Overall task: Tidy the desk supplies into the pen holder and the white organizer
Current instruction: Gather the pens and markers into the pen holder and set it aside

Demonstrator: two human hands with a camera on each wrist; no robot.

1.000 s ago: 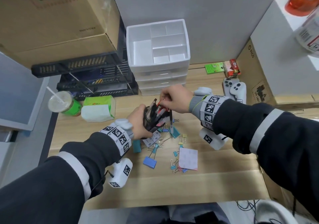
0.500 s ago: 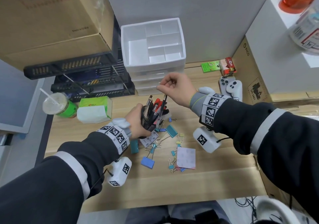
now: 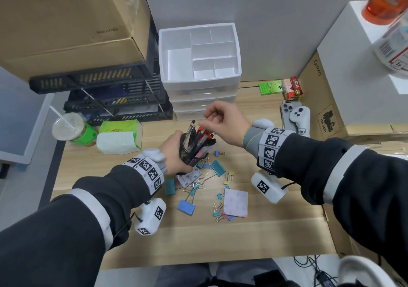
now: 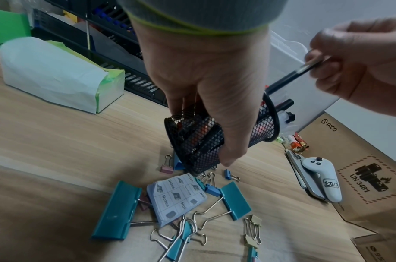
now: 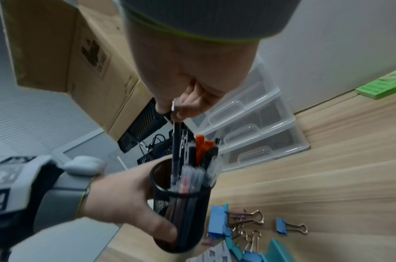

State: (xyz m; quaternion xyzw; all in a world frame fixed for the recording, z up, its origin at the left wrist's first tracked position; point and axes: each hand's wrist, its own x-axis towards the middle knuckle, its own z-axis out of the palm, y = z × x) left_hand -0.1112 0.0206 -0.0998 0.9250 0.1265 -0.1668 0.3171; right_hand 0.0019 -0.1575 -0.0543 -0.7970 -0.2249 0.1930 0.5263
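Observation:
My left hand point(image 3: 174, 154) point(image 4: 215, 88) grips the black mesh pen holder point(image 3: 189, 156) point(image 4: 197, 141) point(image 5: 181, 221), tilted and lifted just above the desk. Several black and red pens stand in it. My right hand point(image 3: 220, 118) point(image 5: 188, 79) hovers above the holder and pinches the top of a black pen point(image 5: 176, 141) point(image 4: 293, 76) whose lower end is inside the holder. The white organizer point(image 3: 201, 83) stands behind, its top compartments empty. Binder clips point(image 3: 218, 168) point(image 4: 116, 211), a notes pad point(image 4: 177, 195) and a pink paper pad point(image 3: 235, 202) lie on the desk below.
A tissue pack point(image 3: 119, 139) and a cup with a straw point(image 3: 70, 129) sit at the left. Black trays point(image 3: 110, 105) under a cardboard box point(image 3: 72, 14) stand behind them. A phone and white controller point(image 3: 298, 118), a green box point(image 3: 271, 87) and a carton lie at the right.
My right hand lifted the black pen from beside the holder and lowered its tip in among the other pens. My left hand kept its grip on the holder.

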